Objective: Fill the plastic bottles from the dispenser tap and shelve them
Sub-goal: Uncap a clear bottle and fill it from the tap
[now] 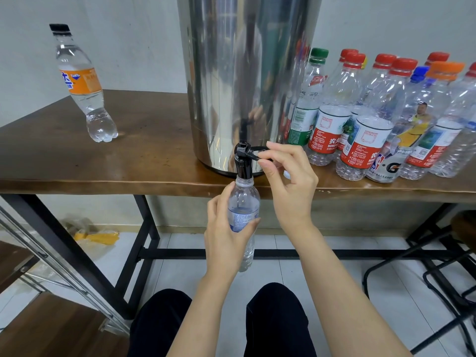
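A tall steel dispenser (247, 73) stands on the wooden table (144, 155), with its black tap (242, 161) hanging over the front edge. My left hand (226, 235) grips a clear uncapped bottle (243, 199) with a pale blue label, its mouth right under the tap spout. My right hand (286, 176) pinches the tap's black lever (257, 153) between thumb and forefinger. Water shows in the bottle's lower part. A capped bottle with an orange label (82, 86) stands at the table's left, holding clear liquid.
Several empty capped bottles (373, 119) with red, green, blue and orange caps crowd the table right of the dispenser. The table's black frame (146, 228) runs below. A wooden shelf unit (38, 292) is at lower left, a black stool (443, 274) at right. My knees are at the bottom.
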The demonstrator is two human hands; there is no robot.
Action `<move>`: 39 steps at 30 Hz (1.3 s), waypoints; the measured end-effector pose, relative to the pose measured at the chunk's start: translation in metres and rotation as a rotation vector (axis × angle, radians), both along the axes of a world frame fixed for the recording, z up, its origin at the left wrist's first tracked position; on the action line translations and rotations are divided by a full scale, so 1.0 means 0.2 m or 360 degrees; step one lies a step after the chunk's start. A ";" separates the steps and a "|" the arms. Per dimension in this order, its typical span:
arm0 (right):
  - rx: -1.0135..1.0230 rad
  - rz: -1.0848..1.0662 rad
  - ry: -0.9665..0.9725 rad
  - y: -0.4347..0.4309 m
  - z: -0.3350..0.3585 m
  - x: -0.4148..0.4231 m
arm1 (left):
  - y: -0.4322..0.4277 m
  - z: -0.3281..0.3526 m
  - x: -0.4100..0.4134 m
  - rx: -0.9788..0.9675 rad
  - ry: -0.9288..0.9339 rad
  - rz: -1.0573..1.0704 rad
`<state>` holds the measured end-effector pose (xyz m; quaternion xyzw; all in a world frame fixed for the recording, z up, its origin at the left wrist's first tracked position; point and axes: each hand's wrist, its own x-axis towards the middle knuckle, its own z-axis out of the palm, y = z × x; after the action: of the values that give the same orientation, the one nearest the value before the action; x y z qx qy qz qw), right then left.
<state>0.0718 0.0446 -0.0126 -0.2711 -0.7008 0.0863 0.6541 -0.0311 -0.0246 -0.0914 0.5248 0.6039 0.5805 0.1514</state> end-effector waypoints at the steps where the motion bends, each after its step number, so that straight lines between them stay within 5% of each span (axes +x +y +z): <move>1: -0.0001 0.0004 0.0000 0.00 0.00 0.00 | 0.00 0.00 0.00 -0.0004 -0.0004 0.0003; 39: -0.0049 0.0034 0.0026 -0.01 0.00 0.00 | -0.02 0.01 0.01 0.0015 -0.0048 0.0007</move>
<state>0.0719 0.0423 -0.0125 -0.2730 -0.6970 0.1063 0.6545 -0.0292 -0.0277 -0.0901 0.5155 0.5999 0.5915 0.1567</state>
